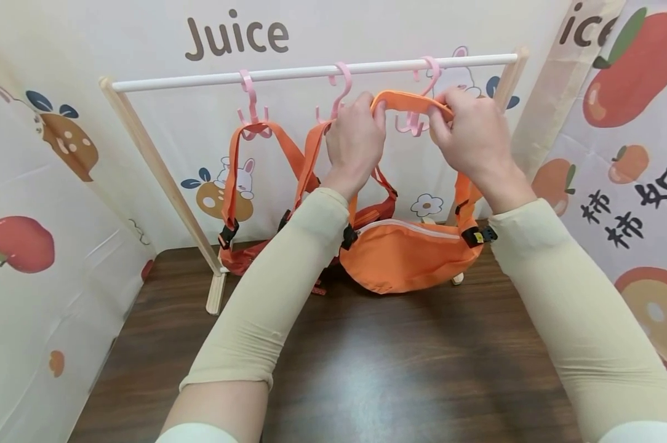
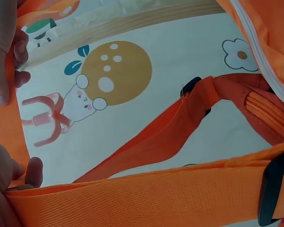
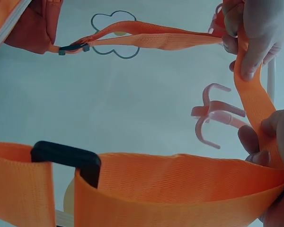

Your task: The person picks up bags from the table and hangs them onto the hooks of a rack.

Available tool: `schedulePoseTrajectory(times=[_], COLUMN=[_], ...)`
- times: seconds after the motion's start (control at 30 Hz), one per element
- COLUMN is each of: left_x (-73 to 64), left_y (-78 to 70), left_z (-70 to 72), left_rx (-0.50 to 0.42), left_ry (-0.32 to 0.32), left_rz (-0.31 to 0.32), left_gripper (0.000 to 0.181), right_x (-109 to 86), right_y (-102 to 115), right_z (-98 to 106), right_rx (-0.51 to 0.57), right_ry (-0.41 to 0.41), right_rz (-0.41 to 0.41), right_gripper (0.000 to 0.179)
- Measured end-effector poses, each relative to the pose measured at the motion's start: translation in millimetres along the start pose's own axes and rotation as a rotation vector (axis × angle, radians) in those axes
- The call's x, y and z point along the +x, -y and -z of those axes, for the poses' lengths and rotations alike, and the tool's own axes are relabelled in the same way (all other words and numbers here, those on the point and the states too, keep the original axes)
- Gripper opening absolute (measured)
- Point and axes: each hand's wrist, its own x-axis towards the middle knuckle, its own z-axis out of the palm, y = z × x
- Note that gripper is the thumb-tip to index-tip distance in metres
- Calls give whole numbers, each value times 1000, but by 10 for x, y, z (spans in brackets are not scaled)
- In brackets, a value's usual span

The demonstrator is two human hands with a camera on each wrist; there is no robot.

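Observation:
An orange waist bag (image 1: 411, 255) with a pale zipper hangs by its strap from both hands. My left hand (image 1: 358, 132) pinches the orange strap (image 1: 402, 100) at its left bend, thumb toward me. The right hand (image 1: 472, 132) grips the same strap at its right bend, so a short stretch runs level between them. Just behind that stretch hangs a pink hook (image 1: 413, 126) with several prongs, also seen as the pink hook (image 3: 213, 115) beyond the strap in the right wrist view. Black buckles (image 1: 472, 237) sit at the bag's ends.
A white rod (image 1: 189, 81) on a wooden frame (image 1: 156, 166) spans the back. Two more pink hooks, a left one (image 1: 250, 98) and a middle one (image 1: 341, 86), bear red-orange bags on straps (image 1: 231, 178). The dark wooden table (image 1: 378, 363) lies below; printed sheets line the walls.

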Motion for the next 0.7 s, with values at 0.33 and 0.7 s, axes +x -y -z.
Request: schedulePoseTrajectory(times=[0.33,0.7], left_x=[29,7], left_y=[5,86], left_z=[-46,-127], left_rx=[24,50], left_ry=[44,95], left_rz=[22,11], left_gripper=[38,38], right_x=[26,-26], right_y=[-50,-138], right_z=[-70,-142], right_rx=[-33,-9], right_ry=[27,70], right_rz=[-20,-21], right_gripper=[41,34])
